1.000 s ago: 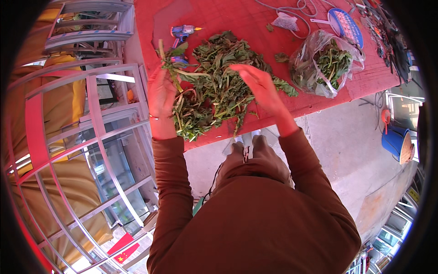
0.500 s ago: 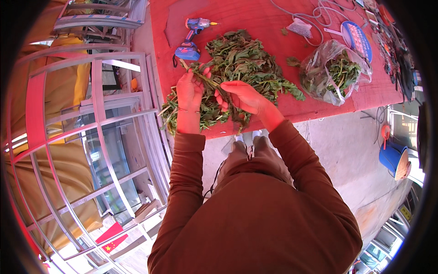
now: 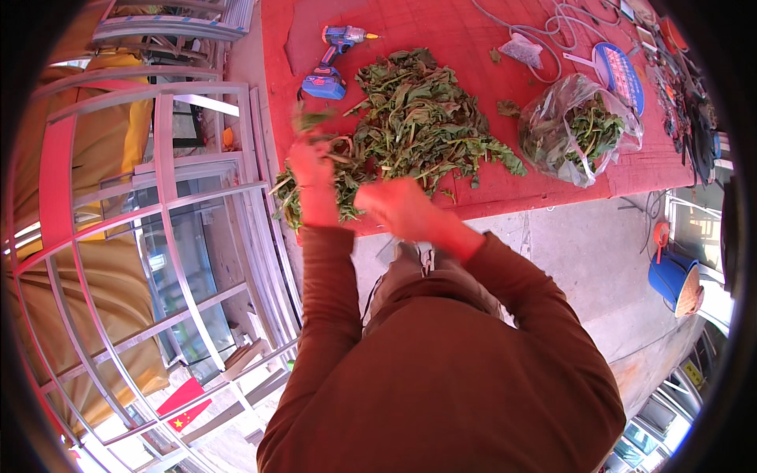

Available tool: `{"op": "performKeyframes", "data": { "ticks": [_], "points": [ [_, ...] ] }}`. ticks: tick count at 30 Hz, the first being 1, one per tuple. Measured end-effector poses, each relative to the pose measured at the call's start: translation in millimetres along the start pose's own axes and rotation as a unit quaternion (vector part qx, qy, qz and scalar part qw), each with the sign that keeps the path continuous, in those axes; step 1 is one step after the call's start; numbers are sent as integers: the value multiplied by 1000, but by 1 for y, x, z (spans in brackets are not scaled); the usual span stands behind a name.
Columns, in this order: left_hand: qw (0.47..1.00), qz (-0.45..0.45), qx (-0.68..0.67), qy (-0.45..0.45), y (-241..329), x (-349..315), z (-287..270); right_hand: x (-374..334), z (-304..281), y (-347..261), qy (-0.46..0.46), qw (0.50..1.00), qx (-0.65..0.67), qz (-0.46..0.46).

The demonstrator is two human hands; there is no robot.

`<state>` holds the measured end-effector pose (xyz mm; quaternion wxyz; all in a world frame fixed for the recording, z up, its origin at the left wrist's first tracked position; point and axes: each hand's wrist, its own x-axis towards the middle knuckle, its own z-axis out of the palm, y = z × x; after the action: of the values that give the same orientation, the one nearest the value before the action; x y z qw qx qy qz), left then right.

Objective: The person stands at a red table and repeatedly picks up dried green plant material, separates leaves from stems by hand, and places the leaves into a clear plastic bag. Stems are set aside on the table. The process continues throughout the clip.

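I observe the leaf pile (image 3: 422, 118) on the red table (image 3: 457, 27); to its left, the left hand (image 3: 313, 169) has a blurred sprig (image 3: 313, 118) at its fingertips, and I cannot tell whether they pinch it. The right hand (image 3: 400, 206) is at the pile's near side, fingers seemingly curled in, grip unreadable through blur. A drill (image 3: 323, 84) lies left of the pile, a clear bag (image 3: 544, 130) of greens right of it.
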<state>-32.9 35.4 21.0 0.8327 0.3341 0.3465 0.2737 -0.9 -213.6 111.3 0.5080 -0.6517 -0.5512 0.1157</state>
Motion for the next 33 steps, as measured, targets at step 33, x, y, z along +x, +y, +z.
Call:
{"op": "performKeyframes", "data": {
  "ticks": [33],
  "points": [
    [920, 38, 276, -275, -51, -154, 93, -45, -57, 16, 163, 812, 442, 345]
  ]
}}
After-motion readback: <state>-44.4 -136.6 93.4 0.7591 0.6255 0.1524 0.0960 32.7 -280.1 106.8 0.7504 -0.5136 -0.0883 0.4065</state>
